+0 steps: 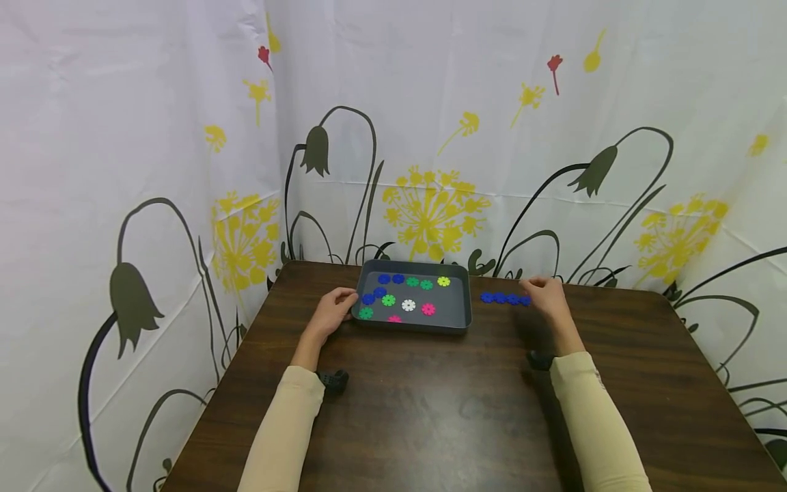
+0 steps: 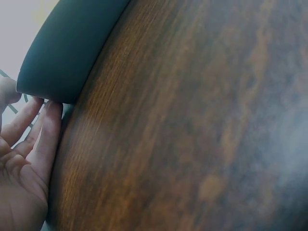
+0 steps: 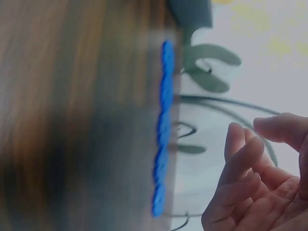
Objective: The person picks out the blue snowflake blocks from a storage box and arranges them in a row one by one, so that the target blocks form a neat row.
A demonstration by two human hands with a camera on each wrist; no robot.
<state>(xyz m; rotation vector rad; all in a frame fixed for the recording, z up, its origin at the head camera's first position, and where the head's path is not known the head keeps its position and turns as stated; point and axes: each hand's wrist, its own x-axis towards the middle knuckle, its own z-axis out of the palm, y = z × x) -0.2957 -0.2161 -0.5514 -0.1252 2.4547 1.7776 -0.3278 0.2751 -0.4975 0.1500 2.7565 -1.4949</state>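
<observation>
My left hand [image 1: 333, 312] holds the left edge of a dark grey tray [image 1: 413, 328]. In the left wrist view its fingers [image 2: 48, 130] meet the tray's corner [image 2: 62, 57], with the thumb by the rim. Several flower-shaped plastic discs lie in the tray: blue, green, pink, a white one [image 1: 408, 305] and a yellow one [image 1: 444, 281]. To the tray's right, a row of joined blue discs [image 1: 500, 298] lies on the table. My right hand [image 1: 544, 294] hovers by the row's right end, its fingers loosely bent and thumb apart, holding nothing in the right wrist view.
The dark wooden table [image 1: 418, 410] extends toward me and to both sides. A white curtain [image 1: 430, 102] with printed flowers hangs behind its back edge and along the sides. Each wrist wears a black strap device [image 1: 333, 381].
</observation>
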